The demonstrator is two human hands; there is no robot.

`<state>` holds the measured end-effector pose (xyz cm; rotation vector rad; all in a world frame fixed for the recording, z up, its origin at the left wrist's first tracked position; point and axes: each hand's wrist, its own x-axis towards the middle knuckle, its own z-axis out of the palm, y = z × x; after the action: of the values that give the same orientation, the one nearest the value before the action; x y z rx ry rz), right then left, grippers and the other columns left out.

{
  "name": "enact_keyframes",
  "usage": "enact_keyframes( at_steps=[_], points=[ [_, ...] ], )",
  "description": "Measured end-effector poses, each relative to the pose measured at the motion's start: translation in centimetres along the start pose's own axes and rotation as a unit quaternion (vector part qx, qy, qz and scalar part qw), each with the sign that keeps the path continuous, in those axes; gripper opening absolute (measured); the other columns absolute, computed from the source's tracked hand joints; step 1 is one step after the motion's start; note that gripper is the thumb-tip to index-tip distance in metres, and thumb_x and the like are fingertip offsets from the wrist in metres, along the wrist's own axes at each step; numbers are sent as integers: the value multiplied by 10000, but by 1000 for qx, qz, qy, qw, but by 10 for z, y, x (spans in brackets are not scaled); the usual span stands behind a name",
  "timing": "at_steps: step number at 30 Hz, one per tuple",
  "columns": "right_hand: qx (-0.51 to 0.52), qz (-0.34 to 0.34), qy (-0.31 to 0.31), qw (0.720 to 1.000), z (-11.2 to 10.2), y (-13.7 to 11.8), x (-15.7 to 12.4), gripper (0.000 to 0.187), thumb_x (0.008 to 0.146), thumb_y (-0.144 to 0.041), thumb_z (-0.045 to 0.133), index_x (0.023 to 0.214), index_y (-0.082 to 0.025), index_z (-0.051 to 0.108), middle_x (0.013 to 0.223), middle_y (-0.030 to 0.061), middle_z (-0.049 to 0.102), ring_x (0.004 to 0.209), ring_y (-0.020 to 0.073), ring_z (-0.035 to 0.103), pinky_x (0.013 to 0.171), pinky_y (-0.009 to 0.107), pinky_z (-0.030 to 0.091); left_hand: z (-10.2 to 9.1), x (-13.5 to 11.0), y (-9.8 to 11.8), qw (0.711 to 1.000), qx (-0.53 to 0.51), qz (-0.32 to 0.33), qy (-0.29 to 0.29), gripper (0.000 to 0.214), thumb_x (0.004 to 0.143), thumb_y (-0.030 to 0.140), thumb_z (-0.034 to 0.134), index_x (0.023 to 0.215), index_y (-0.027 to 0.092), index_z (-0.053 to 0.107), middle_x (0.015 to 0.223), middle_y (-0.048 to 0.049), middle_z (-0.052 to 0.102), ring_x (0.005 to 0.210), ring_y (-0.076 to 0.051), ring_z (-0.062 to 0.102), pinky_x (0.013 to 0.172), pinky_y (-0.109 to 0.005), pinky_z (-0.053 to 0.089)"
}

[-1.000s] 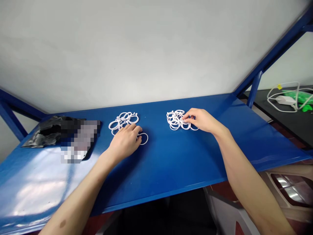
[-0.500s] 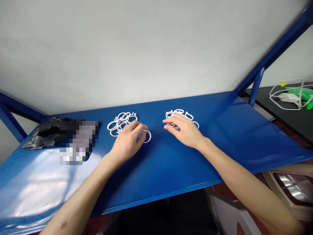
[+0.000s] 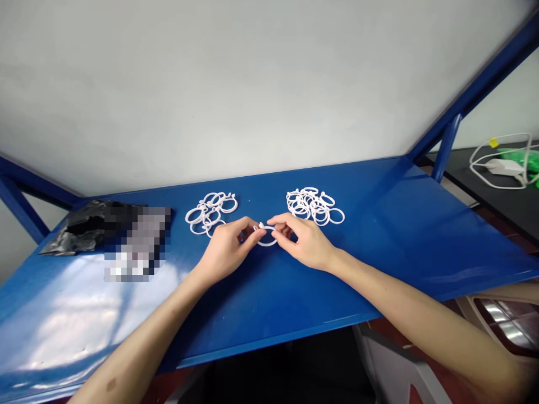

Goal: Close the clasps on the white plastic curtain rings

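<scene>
Glossy blue table against a pale wall. Pixelated object impossible to make out, beside a crumpled black bag; green plastic cut off at right, behind a white cable. White ring between both hands: pinched in left hand; right hand at its other side, fingers curled, cannot tell whether gripping. Left pile and right pile of similar rings just beyond.

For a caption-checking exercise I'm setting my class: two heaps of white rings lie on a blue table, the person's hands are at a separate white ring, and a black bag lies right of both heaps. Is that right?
Not quite: the head view shows the black bag lying left of both the left heap and the right heap. The rest of the statement stands.
</scene>
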<state>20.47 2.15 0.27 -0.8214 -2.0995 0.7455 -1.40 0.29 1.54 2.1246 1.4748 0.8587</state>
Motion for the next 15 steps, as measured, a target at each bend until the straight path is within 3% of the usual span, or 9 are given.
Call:
enact_keyframes(
  at_steps=[3,6,15],
  points=[
    [-7,-14,-1,1000,0,-1,0,130,1011,-225,560,1107,-211,646,956,26,723,785,141,676,713,284,555,-2,2,0,998,-43,-36,-40,391,967,518,557,789,197,690,657,32,682,586,-108,580,580,-222,416],
    [-3,-27,-11,1000,1,-4,-1,111,1024,-217,551,1043,-212,660,960,29,724,829,152,686,736,289,552,1,2,-1,998,-51,-41,-26,384,956,518,561,802,202,716,681,31,707,591,-110,578,581,-225,407],
    [-21,-56,-25,998,4,-9,-4,140,1039,-200,524,972,-207,647,912,38,712,843,166,676,783,316,558,5,-4,-2,999,-27,22,8,283,943,384,577,747,207,679,682,1,714,600,-127,609,603,-233,446]
  ],
)
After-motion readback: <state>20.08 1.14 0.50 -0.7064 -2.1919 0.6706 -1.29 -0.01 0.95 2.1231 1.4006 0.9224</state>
